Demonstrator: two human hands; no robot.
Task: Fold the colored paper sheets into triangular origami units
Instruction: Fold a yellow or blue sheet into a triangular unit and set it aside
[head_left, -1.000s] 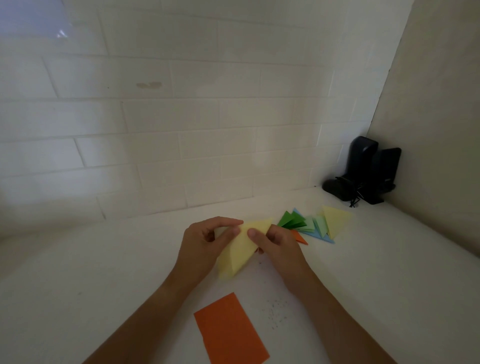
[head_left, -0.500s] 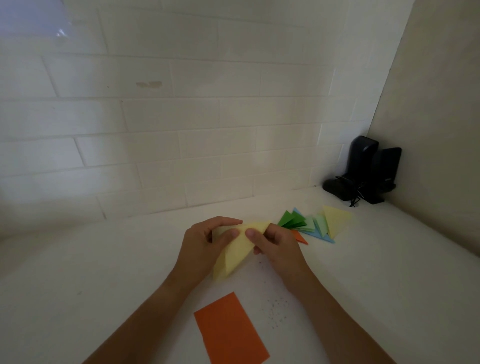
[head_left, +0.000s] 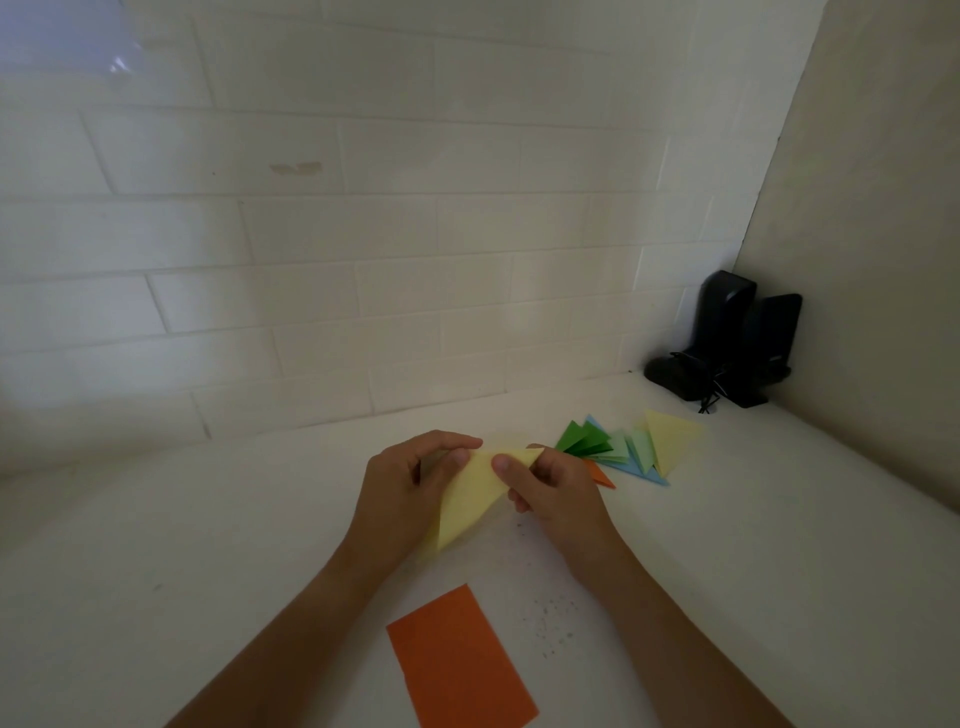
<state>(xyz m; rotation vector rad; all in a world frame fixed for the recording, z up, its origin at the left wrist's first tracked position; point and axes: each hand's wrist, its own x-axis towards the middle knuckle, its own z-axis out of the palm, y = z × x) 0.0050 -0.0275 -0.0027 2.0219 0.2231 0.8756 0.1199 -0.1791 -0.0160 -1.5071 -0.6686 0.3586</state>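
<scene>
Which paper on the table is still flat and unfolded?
The orange sheet, a plain rectangle lying nearest the camera. The yellow paper in both hands is already triangular, and the pile holds folded units.

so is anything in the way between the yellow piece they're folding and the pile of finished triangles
Nothing visible except the right hand itself: it and the left hand pinch the yellow folded paper, and the pile of coloured folded triangles lies just beyond its knuckles.

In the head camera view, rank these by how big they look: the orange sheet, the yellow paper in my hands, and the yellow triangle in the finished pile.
1. Orange sheet, though it lies nearest the camera.
2. Yellow paper, partly hidden by the left hand and right hand.
3. Yellow triangle, farthest away, so its true size is unsure.
</scene>
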